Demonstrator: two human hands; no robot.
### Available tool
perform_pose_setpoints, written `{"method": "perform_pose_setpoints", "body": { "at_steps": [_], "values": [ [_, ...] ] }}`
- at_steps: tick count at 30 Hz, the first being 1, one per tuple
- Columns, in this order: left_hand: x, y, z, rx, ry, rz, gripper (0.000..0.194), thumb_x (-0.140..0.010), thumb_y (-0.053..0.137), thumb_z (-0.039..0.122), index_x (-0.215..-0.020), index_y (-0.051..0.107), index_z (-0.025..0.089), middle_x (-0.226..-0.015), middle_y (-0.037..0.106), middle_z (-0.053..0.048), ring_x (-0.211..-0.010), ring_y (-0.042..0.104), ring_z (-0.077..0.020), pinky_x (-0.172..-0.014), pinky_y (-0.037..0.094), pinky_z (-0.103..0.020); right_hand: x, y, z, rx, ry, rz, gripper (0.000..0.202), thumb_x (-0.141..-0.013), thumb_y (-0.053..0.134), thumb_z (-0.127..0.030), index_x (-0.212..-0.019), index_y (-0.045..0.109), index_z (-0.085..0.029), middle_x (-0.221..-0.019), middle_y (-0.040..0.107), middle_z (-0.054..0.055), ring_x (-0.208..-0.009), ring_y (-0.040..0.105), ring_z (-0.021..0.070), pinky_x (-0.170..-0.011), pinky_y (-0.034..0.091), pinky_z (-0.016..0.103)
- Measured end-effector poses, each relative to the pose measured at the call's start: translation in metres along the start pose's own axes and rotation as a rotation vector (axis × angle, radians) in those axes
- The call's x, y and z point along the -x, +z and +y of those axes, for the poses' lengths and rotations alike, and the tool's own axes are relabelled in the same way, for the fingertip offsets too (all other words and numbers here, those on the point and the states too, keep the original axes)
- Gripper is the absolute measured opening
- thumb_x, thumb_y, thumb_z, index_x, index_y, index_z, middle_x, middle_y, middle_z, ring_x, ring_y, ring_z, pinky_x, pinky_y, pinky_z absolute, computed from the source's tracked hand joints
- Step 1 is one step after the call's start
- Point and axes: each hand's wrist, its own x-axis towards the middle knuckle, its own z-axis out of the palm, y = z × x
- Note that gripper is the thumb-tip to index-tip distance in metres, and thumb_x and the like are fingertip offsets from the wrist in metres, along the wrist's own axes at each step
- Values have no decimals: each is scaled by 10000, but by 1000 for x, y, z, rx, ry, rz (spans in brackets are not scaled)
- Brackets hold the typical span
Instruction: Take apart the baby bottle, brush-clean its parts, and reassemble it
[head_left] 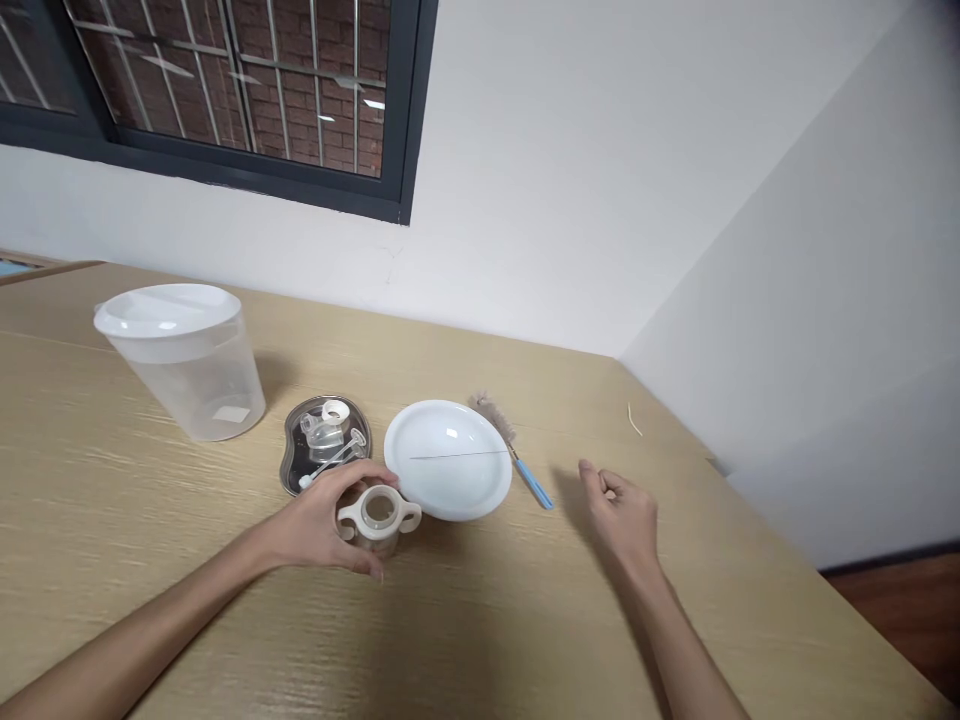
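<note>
My left hand (330, 520) curves around a clear baby cup (379, 545) with a cream two-handled collar (360, 512) and an uncovered round mouth. Thumb and fingers reach along both sides of it. My right hand (622, 510) is closed above the table on the right, its thumb and forefinger brought together. A thin straight wire (457, 456) crosses over the white bowl (401, 485) and points towards that hand; whether the fingers hold it I cannot tell. Behind my left hand, a dark metal kidney tray (287, 470) bears clear bottle parts (325, 440), a white ring (335, 412) and a straw piece (334, 462).
A bottle brush (534, 482) with a blue handle lies right of the bowl. At the left stands a translucent lidded pitcher (187, 375). A short pale strip (634, 420) lies far right on the wooden table (465, 640). Wall and barred window (247, 80) rise behind.
</note>
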Motion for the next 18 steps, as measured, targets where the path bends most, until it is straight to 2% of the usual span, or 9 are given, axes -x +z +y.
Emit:
{"method": "perform_pose_setpoints", "body": {
  "at_steps": [8,10,12,13,15,18],
  "values": [
    [2,-10,-5,21,97,57,993,-469,975,592,-1311,595,227,-1292,679,-147,-1115,666,-346,-973,550,-469,-1,0,1,-11,8,21,545,-877,492,-582,-523,241,-253,-536,214,-44,-503,292,115,-529,281,282],
    [3,-15,-7,46,172,58,964,-554,907,674,-1347,591,226,-1336,653,-165,-1174,639,-375,-993,532,-479,-1,0,3,-10,11,23,547,-879,494,-585,-522,247,-252,-534,208,-45,-501,286,114,-528,275,282],
    [3,-18,-9,68,254,89,862,-705,766,741,-1369,596,219,-1361,633,-176,-1224,608,-388,-1008,513,-490,-1,0,4,-12,10,27,550,-876,491,-592,-519,246,-252,-531,205,-45,-500,283,113,-528,270,283],
    [2,-20,-11,72,287,133,790,-782,686,745,-1363,608,216,-1353,636,-177,-1229,603,-383,-1009,505,-490,-1,1,4,-13,8,29,552,-874,489,-595,-517,244,-253,-531,206,-44,-501,284,113,-530,270,283],
    [0,-22,-10,52,340,305,616,-875,614,683,-1269,673,214,-1247,682,-158,-1166,623,-348,-971,506,-461,-2,1,5,-19,4,34,549,-873,481,-597,-515,245,-253,-533,213,-42,-505,290,114,-533,273,283],
    [2,-20,10,22,392,657,319,-877,704,524,-904,736,208,-882,700,-81,-865,639,-244,-765,510,-363,-2,1,5,-29,-2,39,543,-879,479,-587,-518,250,-251,-542,217,-41,-509,294,114,-531,274,281]
  ]
}}
